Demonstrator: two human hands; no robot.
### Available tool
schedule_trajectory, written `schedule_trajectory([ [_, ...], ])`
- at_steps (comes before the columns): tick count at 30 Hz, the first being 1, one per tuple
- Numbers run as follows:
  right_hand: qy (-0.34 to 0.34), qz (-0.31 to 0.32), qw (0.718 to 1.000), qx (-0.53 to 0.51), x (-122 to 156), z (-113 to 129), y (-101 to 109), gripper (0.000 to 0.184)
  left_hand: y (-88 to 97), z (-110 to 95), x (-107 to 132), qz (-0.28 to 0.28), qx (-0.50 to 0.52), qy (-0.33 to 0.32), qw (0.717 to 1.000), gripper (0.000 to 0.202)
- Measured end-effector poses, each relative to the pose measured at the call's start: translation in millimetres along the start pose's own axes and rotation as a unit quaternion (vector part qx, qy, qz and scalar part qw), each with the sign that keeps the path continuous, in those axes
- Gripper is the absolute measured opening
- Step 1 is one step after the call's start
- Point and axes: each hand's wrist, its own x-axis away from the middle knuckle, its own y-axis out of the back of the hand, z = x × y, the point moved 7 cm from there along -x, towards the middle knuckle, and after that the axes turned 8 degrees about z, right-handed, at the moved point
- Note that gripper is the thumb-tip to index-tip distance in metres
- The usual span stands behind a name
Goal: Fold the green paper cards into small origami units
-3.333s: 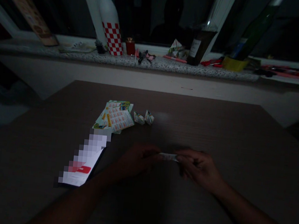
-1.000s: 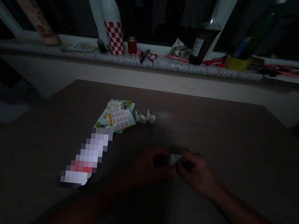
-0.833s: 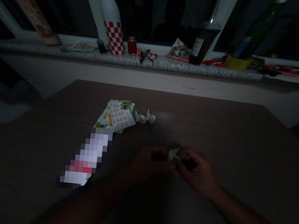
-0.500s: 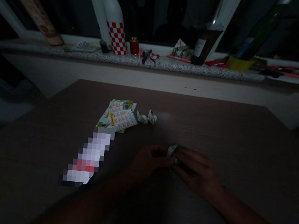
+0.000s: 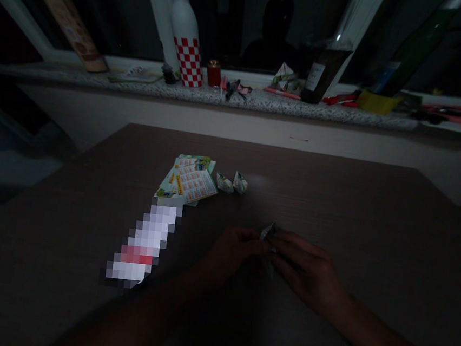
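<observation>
Between my two hands is a small folded piece of printed paper point(image 5: 266, 232), its pointed tip sticking up above the fingers. My left hand point(image 5: 233, 249) pinches it from the left, thumb and fingers closed. From the other side my right hand point(image 5: 307, 262) holds it at the fingertips, its fingers long and close together. Most of the paper is hidden by the fingers, and the light is dim. Farther back lie two folded paper shapes, a left one point(image 5: 224, 183) and a right one point(image 5: 240, 183), beside a fanned pile of printed sheets point(image 5: 196, 185).
A bright, pixelated oblong object point(image 5: 144, 241) lies left of my left hand on the wooden table point(image 5: 334, 194). Behind the table, a speckled sill point(image 5: 141, 85) carries a checkered bottle point(image 5: 189, 55), a dark cup point(image 5: 323, 76), a small red jar point(image 5: 214, 73) and a green bottle point(image 5: 417, 47).
The whole view has shifted slightly, so the table and sill sit farther right. Both hands keep hold of the folded paper, and a faint greenish part now shows below the fingers.
</observation>
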Motion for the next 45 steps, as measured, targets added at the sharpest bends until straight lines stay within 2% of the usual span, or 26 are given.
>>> schedule_trajectory([
  [5, -0.013, 0.062, 0.998, -0.008, -13, 3, 1, 0.032, -1.0, -2, -1, 0.018, 0.042, -0.014, 0.999, 0.023],
  [11, -0.027, 0.16, 0.987, 0.019, -50, 6, -1, 0.015, 8.5, -18, 2, -0.006, 0.109, -0.062, 0.992, 0.02],
  [15, -0.023, 0.184, 0.982, 0.046, -71, 4, -6, 0.013, 20.1, -23, 3, -0.032, 0.137, -0.068, 0.988, 0.016],
  [20, -0.02, 0.195, 0.979, 0.051, -94, 1, -11, 0.013, 30.1, -29, 3, -0.07, 0.183, -0.071, 0.978, 0.021],
  [24, -0.015, 0.198, 0.977, 0.079, -124, -8, -12, 0.014, 39.4, -32, 3, -0.132, 0.208, -0.094, 0.965, 0.025],
  [29, 0.0, 0.248, 0.962, 0.111, -170, -32, -24, 0.016, 47.7, -28, 4, -0.187, 0.174, -0.119, 0.959, 0.02],
  [33, 0.003, 0.278, 0.953, 0.119, -196, -50, -37, 0.017, 52.4, -30, 8, -0.208, 0.162, -0.157, 0.952, 0.016],
  [39, -0.005, 0.325, 0.937, 0.132, -205, -63, -57, 0.022, 54.8, -31, 9, -0.22, 0.157, -0.158, 0.95, 0.016],
  [45, -0.001, 0.343, 0.928, 0.147, -205, -67, -66, 0.024, 54.8, -28, 5, -0.213, 0.142, -0.153, 0.954, 0.017],
])
